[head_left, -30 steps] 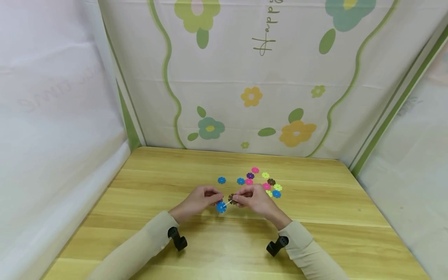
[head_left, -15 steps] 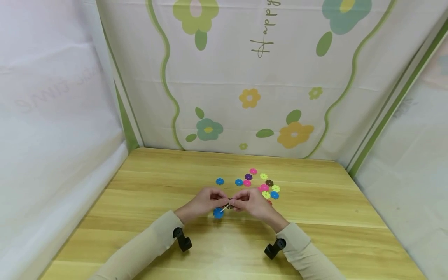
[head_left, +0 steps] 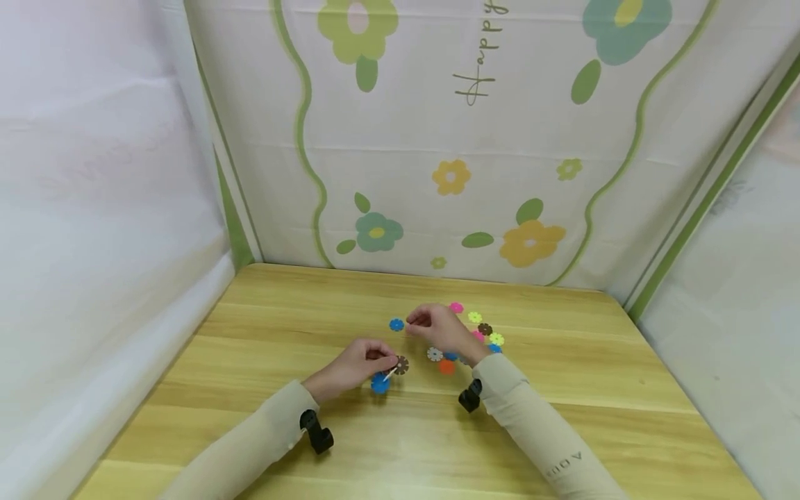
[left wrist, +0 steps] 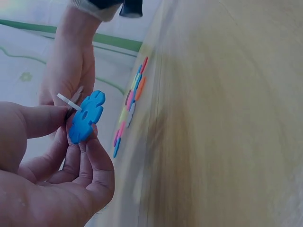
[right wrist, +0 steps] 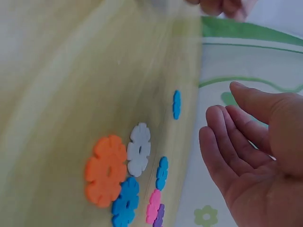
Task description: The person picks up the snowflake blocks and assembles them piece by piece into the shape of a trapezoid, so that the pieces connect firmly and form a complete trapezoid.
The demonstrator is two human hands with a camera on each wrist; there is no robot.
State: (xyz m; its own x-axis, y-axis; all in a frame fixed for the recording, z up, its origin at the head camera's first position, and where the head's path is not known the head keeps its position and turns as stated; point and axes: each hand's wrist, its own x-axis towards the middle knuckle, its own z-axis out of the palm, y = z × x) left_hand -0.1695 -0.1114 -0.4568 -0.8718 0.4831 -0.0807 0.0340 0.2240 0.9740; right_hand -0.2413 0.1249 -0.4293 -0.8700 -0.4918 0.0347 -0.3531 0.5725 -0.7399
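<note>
My left hand (head_left: 356,364) pinches a brown flower-shaped plastic disc (head_left: 402,364) and a blue flower-shaped disc (left wrist: 86,118) between thumb and fingers above the table. A thin white stick (left wrist: 68,101) juts out beside the blue disc; where it is fixed is partly hidden by the thumb. Farther forward, my right hand (head_left: 440,326) hovers over the table, its fingers loosely bent with nothing between them, as the right wrist view shows. Just left of its fingertips a loose blue disc (head_left: 396,324) lies flat on the wood.
Several flower discs lie scattered under and beyond my right hand, among them a grey one (head_left: 434,354), an orange one (head_left: 446,367), a pink one (head_left: 457,307) and a yellow one (head_left: 475,317). A printed fabric wall (head_left: 400,125) stands behind the wooden table (head_left: 281,298).
The right hand brought the brown disc to the left hand and let go of it. It then moved forward toward the loose blue disc. The brown disc is now with the left hand.
</note>
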